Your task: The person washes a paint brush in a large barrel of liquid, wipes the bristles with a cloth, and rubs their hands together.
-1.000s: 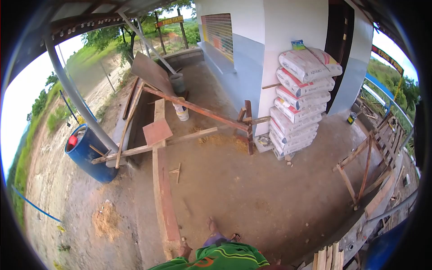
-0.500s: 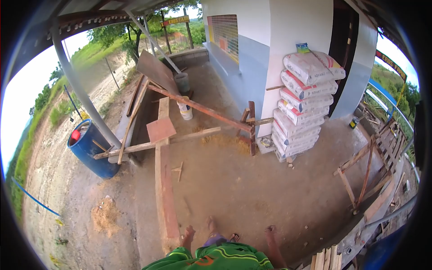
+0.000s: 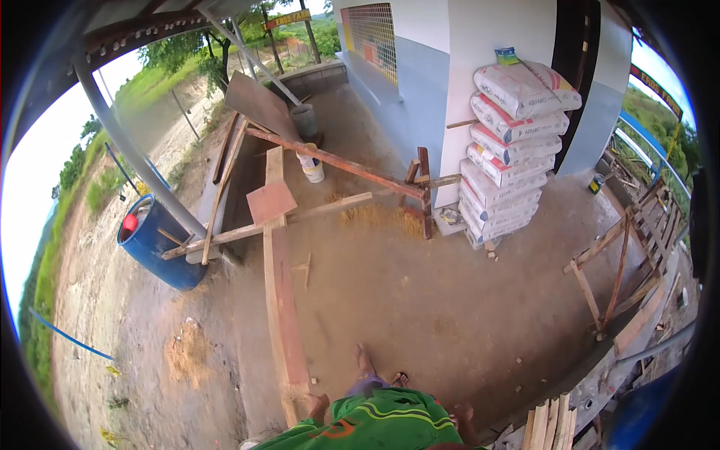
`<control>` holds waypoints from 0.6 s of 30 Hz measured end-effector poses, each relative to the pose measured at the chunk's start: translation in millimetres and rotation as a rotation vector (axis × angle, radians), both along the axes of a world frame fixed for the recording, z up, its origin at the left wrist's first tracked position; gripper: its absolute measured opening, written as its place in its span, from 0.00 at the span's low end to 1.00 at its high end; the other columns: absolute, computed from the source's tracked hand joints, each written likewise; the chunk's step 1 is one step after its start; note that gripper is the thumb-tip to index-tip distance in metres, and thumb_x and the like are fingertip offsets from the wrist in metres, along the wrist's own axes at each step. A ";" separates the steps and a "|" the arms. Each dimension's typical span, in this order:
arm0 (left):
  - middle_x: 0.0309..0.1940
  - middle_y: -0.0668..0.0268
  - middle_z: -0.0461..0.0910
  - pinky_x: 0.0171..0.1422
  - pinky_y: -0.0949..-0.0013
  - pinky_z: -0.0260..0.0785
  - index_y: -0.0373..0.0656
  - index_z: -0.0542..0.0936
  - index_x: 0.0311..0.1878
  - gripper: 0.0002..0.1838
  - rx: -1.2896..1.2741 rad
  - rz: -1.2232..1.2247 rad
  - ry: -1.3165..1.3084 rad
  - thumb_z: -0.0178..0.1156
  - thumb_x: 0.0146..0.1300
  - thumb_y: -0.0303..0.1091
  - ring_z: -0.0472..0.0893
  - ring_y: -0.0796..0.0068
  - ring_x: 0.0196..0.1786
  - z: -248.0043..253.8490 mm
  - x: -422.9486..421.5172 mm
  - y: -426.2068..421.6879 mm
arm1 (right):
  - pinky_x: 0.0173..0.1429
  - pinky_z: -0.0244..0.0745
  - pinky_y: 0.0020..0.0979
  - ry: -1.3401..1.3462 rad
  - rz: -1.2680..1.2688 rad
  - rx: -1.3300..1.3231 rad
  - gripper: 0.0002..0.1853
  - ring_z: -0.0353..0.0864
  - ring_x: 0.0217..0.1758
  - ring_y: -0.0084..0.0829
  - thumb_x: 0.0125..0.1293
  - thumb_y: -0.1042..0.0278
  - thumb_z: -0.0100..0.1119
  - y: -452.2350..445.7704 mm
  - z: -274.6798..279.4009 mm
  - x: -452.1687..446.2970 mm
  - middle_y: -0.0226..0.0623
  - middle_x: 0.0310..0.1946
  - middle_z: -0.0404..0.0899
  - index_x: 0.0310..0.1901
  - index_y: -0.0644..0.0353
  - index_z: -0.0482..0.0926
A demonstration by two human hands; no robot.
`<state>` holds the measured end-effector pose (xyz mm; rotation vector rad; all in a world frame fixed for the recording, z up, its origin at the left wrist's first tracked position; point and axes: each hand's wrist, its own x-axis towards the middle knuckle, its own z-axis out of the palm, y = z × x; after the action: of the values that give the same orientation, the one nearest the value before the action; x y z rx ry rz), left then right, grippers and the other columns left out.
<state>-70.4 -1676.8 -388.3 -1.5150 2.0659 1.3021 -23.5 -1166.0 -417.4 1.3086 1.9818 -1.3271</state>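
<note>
My left hand (image 3: 319,406) hangs low beside the green shirt (image 3: 390,416), near the end of a long wooden plank (image 3: 281,315). Nothing shows in it, and its small, soft-looking fingers appear loosely apart. On the other side of the shirt, my right hand (image 3: 463,414) hangs over the concrete floor, also with nothing visible in it and its fingers loosely apart. Below my body one bare-looking foot (image 3: 364,358) and a sandalled foot (image 3: 401,379) show on the floor. A square reddish board (image 3: 271,202) lies on the far part of the plank.
Stacked cement bags (image 3: 510,157) stand against the wall. A reddish beam (image 3: 337,165) and a timber (image 3: 322,210) span the floor ahead. A blue barrel (image 3: 161,247) is left by a post; a wooden frame (image 3: 600,285) stands right. Cut wood pieces (image 3: 551,424) lie near, lower right.
The view has tilted and shifted slightly, with the stack of bags now higher. Both hands sit lower and closer to the shirt, and my feet have shifted rightward in view.
</note>
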 end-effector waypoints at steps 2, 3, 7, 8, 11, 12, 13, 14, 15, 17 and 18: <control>0.59 0.34 0.66 0.68 0.57 0.61 0.21 0.42 0.68 0.47 -0.006 -0.069 -0.053 0.56 0.54 0.37 0.70 0.46 0.62 20.4 -21.2 -0.4 | 0.33 0.76 0.40 -0.004 -0.012 -0.045 0.08 0.78 0.34 0.35 0.59 0.63 0.56 1.0 -4.0 1.1 0.34 0.30 0.76 0.38 0.56 0.75; 0.60 0.33 0.65 0.69 0.56 0.60 0.20 0.42 0.68 0.46 -0.006 -0.104 -0.076 0.55 0.55 0.37 0.69 0.46 0.63 25.8 -23.0 0.0 | 0.33 0.76 0.40 -0.003 -0.016 -0.068 0.09 0.79 0.34 0.35 0.59 0.63 0.56 1.3 -5.8 -0.7 0.34 0.31 0.76 0.38 0.56 0.75; 0.57 0.32 0.68 0.65 0.52 0.62 0.19 0.56 0.64 0.38 -0.234 -0.324 0.150 0.54 0.59 0.40 0.70 0.39 0.59 12.1 -49.0 -3.4 | 0.33 0.76 0.42 0.027 -0.004 -0.142 0.10 0.80 0.35 0.37 0.59 0.61 0.55 2.6 -10.6 -17.7 0.35 0.32 0.77 0.39 0.55 0.76; 0.57 0.33 0.68 0.64 0.52 0.63 0.21 0.61 0.62 0.35 -0.373 -0.310 0.215 0.54 0.60 0.40 0.71 0.39 0.58 15.0 -57.9 2.7 | 0.32 0.76 0.42 0.038 0.004 -0.162 0.10 0.80 0.36 0.38 0.59 0.60 0.55 3.6 -11.2 -22.9 0.35 0.32 0.77 0.39 0.55 0.76; 0.56 0.34 0.71 0.66 0.54 0.64 0.27 0.48 0.72 0.42 -0.416 -0.425 0.147 0.50 0.64 0.48 0.73 0.41 0.61 33.5 -73.9 9.9 | 0.32 0.76 0.43 0.069 0.027 -0.242 0.11 0.81 0.37 0.39 0.59 0.59 0.55 14.3 -19.8 -37.1 0.36 0.34 0.78 0.40 0.54 0.77; 0.55 0.35 0.73 0.64 0.55 0.66 0.28 0.48 0.72 0.41 -0.380 -0.414 0.145 0.50 0.65 0.46 0.74 0.43 0.59 39.7 -77.0 12.3 | 0.32 0.76 0.44 0.088 0.027 -0.285 0.12 0.81 0.37 0.40 0.59 0.58 0.55 21.4 -31.2 -40.4 0.37 0.34 0.78 0.40 0.54 0.77; 0.54 0.36 0.74 0.62 0.55 0.68 0.28 0.48 0.72 0.40 -0.342 -0.402 0.145 0.49 0.66 0.45 0.76 0.45 0.58 46.8 -78.2 13.2 | 0.32 0.76 0.44 0.114 0.024 -0.348 0.12 0.81 0.37 0.40 0.59 0.58 0.55 29.6 -41.8 -43.5 0.37 0.34 0.78 0.40 0.54 0.77; 0.53 0.38 0.76 0.60 0.56 0.70 0.29 0.48 0.72 0.39 -0.304 -0.388 0.146 0.49 0.67 0.43 0.78 0.47 0.56 50.3 -74.2 13.6 | 0.32 0.76 0.44 0.190 0.052 -0.482 0.12 0.82 0.37 0.41 0.59 0.57 0.55 40.3 -56.6 -46.4 0.37 0.35 0.79 0.40 0.54 0.78; 0.51 0.39 0.77 0.56 0.58 0.71 0.30 0.47 0.72 0.37 -0.144 -0.234 0.297 0.49 0.67 0.40 0.79 0.51 0.55 30.3 -66.0 9.7 | 0.32 0.76 0.45 0.273 0.111 -0.636 0.13 0.82 0.38 0.41 0.59 0.57 0.55 50.4 -65.2 -49.5 0.37 0.35 0.79 0.40 0.54 0.78; 0.49 0.41 0.79 0.49 0.61 0.75 0.31 0.46 0.72 0.35 0.169 0.088 0.591 0.48 0.67 0.35 0.82 0.58 0.51 -38.6 -45.2 -2.0 | 0.31 0.77 0.45 0.365 0.260 -0.817 0.12 0.82 0.36 0.43 0.60 0.59 0.53 51.5 -24.8 -72.1 0.40 0.34 0.78 0.41 0.56 0.75; 0.41 0.46 0.81 0.40 0.68 0.76 0.32 0.45 0.72 0.36 0.107 0.109 0.594 0.49 0.66 0.30 0.83 0.65 0.42 -53.3 -31.9 -3.8 | 0.30 0.77 0.45 0.406 0.333 -0.910 0.11 0.82 0.35 0.45 0.61 0.60 0.53 52.4 -7.0 -78.5 0.42 0.33 0.77 0.41 0.57 0.73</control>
<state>-102.3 -1680.6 -441.6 -1.3168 2.2043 2.0688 -102.0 -1113.6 -424.4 0.2902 1.3760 -2.0470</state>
